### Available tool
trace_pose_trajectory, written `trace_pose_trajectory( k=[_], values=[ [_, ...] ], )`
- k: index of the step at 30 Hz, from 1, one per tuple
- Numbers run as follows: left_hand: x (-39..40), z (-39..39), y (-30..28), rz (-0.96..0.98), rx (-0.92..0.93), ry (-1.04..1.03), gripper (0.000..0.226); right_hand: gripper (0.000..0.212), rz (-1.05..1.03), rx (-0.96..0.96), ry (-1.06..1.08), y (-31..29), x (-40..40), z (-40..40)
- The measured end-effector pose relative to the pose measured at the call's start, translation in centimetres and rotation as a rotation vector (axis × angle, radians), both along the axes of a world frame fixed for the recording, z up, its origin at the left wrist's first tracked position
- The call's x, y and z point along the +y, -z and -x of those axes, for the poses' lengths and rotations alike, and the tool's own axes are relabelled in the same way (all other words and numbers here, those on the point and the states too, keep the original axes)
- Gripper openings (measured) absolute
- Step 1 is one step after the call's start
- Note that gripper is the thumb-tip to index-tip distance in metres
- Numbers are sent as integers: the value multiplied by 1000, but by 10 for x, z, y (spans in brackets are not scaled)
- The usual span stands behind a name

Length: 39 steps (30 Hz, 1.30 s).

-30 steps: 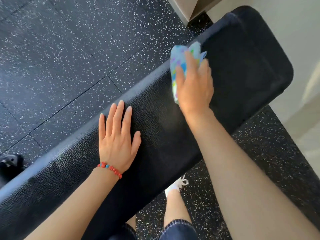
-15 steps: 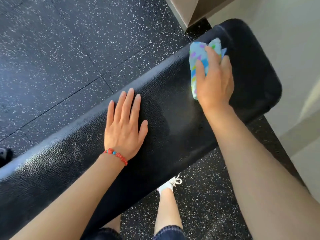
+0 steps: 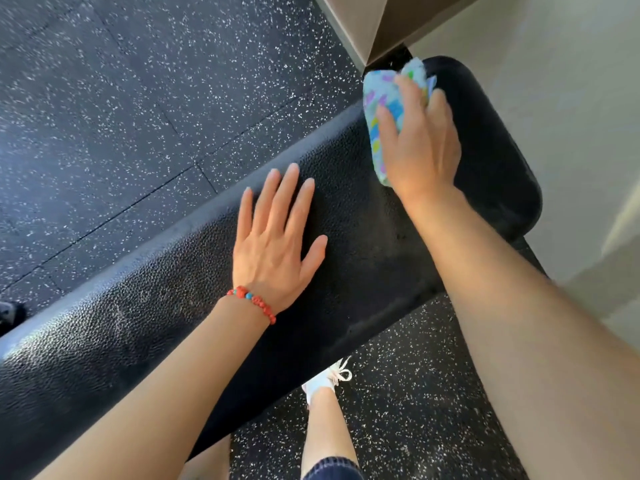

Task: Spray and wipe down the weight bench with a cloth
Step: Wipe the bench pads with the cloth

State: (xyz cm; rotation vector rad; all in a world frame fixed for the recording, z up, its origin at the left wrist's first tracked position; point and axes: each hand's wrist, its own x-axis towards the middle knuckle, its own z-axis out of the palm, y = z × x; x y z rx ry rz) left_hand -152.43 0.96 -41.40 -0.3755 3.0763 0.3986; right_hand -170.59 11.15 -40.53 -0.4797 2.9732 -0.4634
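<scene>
A black padded weight bench [image 3: 363,237] runs diagonally from the lower left to the upper right. My right hand [image 3: 420,150] presses a folded light-blue cloth [image 3: 379,98] with coloured patches onto the pad near its far rounded end. My left hand [image 3: 273,247] lies flat on the middle of the pad, fingers spread, holding nothing; a red bead bracelet [image 3: 252,301] circles its wrist. No spray bottle is in view.
Black speckled rubber floor [image 3: 138,116] surrounds the bench. A beige wall [image 3: 554,98] and a brown corner post [image 3: 377,26] stand close to the bench's far end. My leg and white shoe [image 3: 325,379] are below the bench edge. A dark object [image 3: 8,315] sits at the left edge.
My right hand has slid the cloth along the pad toward the bench's far end. My left hand stays flat on the pad, and the view has shifted.
</scene>
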Motion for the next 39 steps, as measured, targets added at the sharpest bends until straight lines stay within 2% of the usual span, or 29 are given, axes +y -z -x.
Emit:
trace_pose_trajectory(
  k=[5,10,15,24,27,30,34,39],
  values=[
    [7,5,12,67,-79,71,63,43,61,31,-13,5,17,-22],
    [7,4,11,70,-72,73,63,43,101,39,238,2,78,-67],
    [9,5,10,67,-87,67,63,40,117,75,382,7,68,-73],
    [12,7,10,80,-74,57,63,38,148,149,208,9,59,-53],
    [15,12,4,59,-67,35,63,40,184,135,307,11,89,-71],
    [24,24,-2,44,-54,124,61,41,181,84,413,8,108,-84],
    [37,42,4,40,-63,244,61,42,148,3,430,4,107,-84],
    [37,44,11,62,-85,263,62,44,164,-15,473,3,105,-78]
  ],
)
